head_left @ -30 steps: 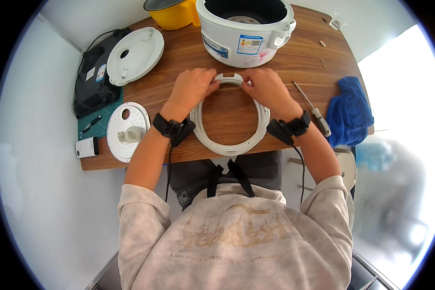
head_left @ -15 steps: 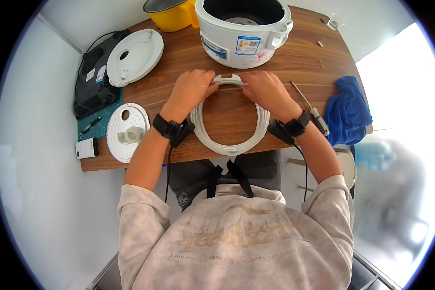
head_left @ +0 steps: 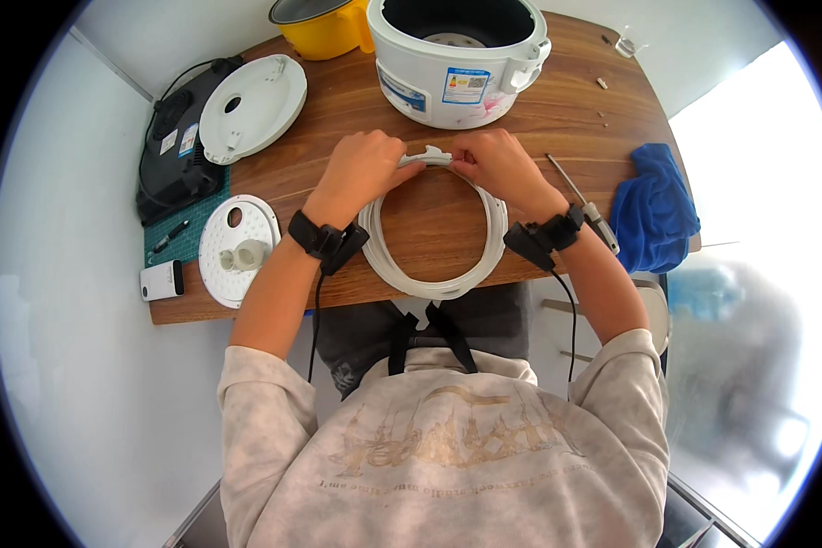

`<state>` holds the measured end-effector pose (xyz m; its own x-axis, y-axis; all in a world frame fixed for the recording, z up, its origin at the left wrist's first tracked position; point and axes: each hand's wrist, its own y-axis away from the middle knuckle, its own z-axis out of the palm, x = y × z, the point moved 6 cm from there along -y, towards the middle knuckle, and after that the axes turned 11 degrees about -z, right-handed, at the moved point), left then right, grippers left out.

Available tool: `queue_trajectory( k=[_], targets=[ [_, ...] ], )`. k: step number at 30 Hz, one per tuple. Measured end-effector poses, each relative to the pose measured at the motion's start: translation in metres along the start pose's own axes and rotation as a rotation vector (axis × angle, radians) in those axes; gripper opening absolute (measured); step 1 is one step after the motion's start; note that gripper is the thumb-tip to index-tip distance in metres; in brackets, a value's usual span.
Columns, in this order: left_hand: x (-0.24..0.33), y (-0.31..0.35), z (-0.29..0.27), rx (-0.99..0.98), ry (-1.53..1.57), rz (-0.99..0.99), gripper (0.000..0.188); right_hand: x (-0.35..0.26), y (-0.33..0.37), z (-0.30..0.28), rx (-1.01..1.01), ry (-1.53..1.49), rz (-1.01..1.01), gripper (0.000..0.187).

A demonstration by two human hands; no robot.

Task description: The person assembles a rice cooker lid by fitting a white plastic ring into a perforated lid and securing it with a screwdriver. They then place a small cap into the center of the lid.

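Observation:
A white plastic ring (head_left: 388, 267), which looks like the rim of a rice cooker lid, lies on the table's near edge in front of me. At its far side a small white plastic tab (head_left: 432, 156) shows between my hands. My left hand (head_left: 363, 173) is closed on the tab's left end, thumb along the ring. Opposite it, my right hand (head_left: 502, 169) pinches the tab's right end, fingers curled. The fingertips are partly hidden. Whether the tab is joined to the ring cannot be seen. Both wrists wear black straps with cabled devices.
Beyond the ring stands a white rice cooker body (head_left: 457, 68), a yellow pot (head_left: 324, 32) beside it. Left lie a white round cover (head_left: 269, 100), a perforated white disc (head_left: 212, 242), a black appliance (head_left: 183, 137) and a power bank (head_left: 162, 280). Right are a screwdriver (head_left: 601, 228) and blue cloth (head_left: 653, 210).
The tab between my hands has tilted, its notched edge now pointing up and away. My right hand has shifted slightly left, with its fingers more curled. The ring stays nearly in place.

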<state>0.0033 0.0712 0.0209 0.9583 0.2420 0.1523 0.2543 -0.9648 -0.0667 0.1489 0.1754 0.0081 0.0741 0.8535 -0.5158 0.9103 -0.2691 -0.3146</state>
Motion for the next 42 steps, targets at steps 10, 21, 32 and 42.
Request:
queue_trajectory(
  k=[10,21,32,42],
  targets=[
    [0.006,-0.009,0.007,0.058,0.17,0.175,0.021,-0.007,0.007,-0.004,0.032,0.021,-0.039,0.012],
    [-0.001,0.001,0.008,0.01,0.241,0.131,0.022,-0.007,0.014,0.001,0.019,-0.002,-0.021,0.009],
    [-0.006,0.008,0.012,0.025,0.324,0.073,0.025,-0.011,0.021,0.001,0.017,0.019,-0.063,0.012],
    [-0.005,0.009,0.015,0.038,0.349,0.075,0.025,-0.019,0.03,-0.006,-0.009,0.099,-0.116,0.008]
  ],
)
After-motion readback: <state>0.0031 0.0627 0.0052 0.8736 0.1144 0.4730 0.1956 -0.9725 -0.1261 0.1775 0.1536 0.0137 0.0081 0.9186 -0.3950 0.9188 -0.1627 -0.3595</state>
